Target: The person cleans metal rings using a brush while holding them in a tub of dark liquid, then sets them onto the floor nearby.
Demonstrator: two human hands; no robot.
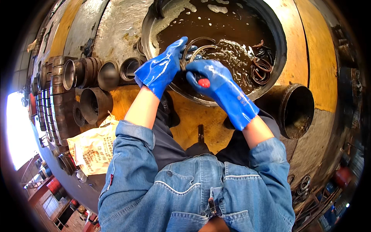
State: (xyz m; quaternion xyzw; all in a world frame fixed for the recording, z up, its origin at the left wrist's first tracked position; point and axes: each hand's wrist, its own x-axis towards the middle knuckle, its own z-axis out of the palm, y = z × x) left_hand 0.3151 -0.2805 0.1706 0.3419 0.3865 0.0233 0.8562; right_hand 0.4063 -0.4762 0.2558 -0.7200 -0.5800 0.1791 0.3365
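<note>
Diagonally up-rt., 2 metal arcs (201, 38)

The floor (216, 133) shows worn yellow bands and scuffed grey stretches. A large round tub (281, 42) of brown, foamy liquid stands toward its far edge, near the middle. On the tub's right, an open dark cylinder (273, 101) lies on its side. Toward the floor's left edge sit ribbed metal stacks (63, 96), with a wide metal sleeve (103, 102) just beside them and a pale printed sack (94, 147) nearer the near edge.
</note>
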